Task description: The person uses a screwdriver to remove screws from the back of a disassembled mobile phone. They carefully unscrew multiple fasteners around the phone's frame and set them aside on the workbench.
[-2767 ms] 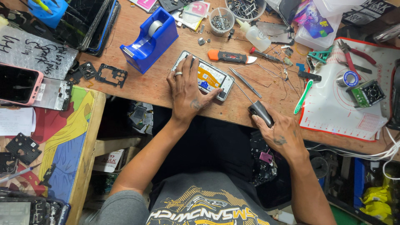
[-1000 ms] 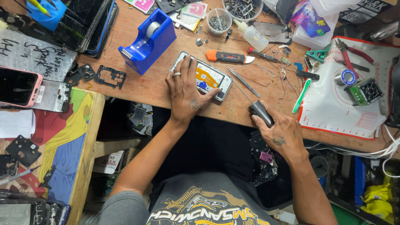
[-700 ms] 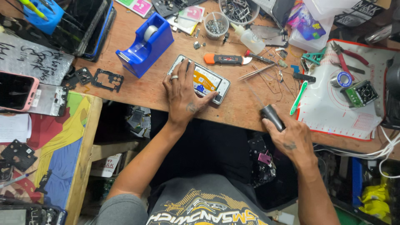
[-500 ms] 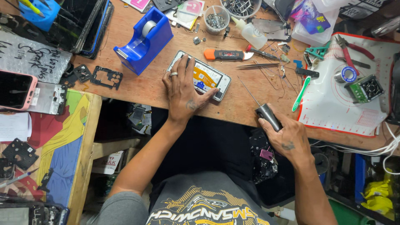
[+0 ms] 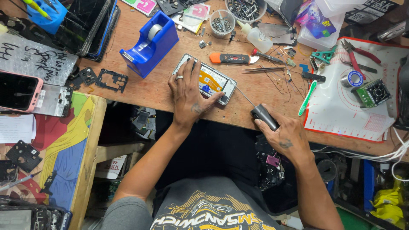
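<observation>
An opened phone [image 5: 211,79] with its back removed lies on the wooden bench [image 5: 264,91]. My left hand [image 5: 188,94] presses flat on it, fingers spread, thumb at its right edge. My right hand [image 5: 282,135] grips a thin screwdriver by its dark handle [image 5: 264,116] at the bench's front edge. The screwdriver's fine shaft points up-left, its tip close to the phone's right corner.
A blue tape dispenser [image 5: 148,43] stands left of the phone. An orange-handled knife [image 5: 233,58], tweezers [image 5: 258,69], a small bottle [image 5: 257,38] and a cup of screws [image 5: 222,24] lie behind it. A white work mat [image 5: 341,108] with pliers, solder and a green tool is at right. Phones and frames lie at left.
My right hand pulled back from the bench with the screwdriver, then returned, and its tip now points at the phone's right corner. My left hand stayed on the phone.
</observation>
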A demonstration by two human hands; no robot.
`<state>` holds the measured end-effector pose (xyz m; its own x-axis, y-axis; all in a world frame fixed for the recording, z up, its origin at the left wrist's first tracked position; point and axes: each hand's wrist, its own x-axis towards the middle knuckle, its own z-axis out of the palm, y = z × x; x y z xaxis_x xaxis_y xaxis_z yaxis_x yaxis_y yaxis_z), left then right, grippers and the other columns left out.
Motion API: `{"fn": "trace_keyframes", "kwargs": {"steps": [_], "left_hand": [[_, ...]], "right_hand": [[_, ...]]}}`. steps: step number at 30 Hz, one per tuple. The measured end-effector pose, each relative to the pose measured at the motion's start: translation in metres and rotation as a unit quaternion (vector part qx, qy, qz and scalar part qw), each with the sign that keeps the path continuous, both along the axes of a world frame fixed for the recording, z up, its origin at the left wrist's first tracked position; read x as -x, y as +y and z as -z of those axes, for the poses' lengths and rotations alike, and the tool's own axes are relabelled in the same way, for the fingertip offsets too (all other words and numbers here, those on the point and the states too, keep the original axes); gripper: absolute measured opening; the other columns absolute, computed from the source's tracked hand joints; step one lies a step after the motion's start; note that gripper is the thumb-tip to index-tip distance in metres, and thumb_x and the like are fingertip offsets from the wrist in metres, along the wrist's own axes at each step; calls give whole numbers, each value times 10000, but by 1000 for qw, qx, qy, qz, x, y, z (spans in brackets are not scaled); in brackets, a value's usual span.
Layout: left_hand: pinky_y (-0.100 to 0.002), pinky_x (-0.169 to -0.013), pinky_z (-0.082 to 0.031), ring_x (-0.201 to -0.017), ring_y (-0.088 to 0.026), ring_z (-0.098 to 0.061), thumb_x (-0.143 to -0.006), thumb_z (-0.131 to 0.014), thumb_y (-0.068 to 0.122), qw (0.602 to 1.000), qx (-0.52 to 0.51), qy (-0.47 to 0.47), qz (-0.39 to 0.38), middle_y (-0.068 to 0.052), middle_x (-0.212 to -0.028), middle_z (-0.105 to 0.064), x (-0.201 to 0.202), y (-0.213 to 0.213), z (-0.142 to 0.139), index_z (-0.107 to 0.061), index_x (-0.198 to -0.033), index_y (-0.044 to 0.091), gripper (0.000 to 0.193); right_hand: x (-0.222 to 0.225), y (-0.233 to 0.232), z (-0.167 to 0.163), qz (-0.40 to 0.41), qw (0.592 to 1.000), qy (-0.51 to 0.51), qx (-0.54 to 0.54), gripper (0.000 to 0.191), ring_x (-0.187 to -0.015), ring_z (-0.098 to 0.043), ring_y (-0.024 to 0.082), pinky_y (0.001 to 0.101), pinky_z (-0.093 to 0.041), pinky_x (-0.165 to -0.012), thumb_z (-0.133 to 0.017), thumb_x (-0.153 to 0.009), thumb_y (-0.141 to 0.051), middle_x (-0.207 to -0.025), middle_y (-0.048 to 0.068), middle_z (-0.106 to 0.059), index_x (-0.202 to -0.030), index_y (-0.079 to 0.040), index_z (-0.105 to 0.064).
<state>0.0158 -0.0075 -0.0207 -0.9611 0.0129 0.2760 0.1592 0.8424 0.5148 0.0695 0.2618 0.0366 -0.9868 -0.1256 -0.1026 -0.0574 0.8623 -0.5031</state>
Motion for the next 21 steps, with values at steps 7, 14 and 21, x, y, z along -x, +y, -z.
{"fn": "trace_keyframes", "kwargs": {"steps": [7,14,21], "left_hand": [[-511,-1168,-210,-1441,-288,-341,-711,-799,718,1000,-2,7,-4,-163,-1502,-455,1,0,2,-490,-1443,-52,1106],[-511,-1169,-202,-1441,-284,-333,-708,-792,734,1000,0,12,-1,-162,-1496,-450,0,-1,3,-491,-1445,-51,1118],[-505,-1166,-210,-1440,-285,-342,-709,-804,714,1000,-1,6,-2,-155,-1495,-457,1,-1,3,-492,-1444,-51,1106]], "right_hand": [[3,2,0,-8,999,2,-32,534,-741,-728,384,441,-559,-712,-722,-876,-434,-825,231,-731,-1315,-131,-698],[2,5,2,2,999,-14,-32,560,-730,-730,384,450,-561,-702,-716,-875,-442,-805,236,-725,-1344,-137,-682],[1,7,4,15,999,-26,-38,555,-777,-727,409,467,-561,-722,-709,-875,-455,-837,243,-730,-1350,-170,-679]]}}
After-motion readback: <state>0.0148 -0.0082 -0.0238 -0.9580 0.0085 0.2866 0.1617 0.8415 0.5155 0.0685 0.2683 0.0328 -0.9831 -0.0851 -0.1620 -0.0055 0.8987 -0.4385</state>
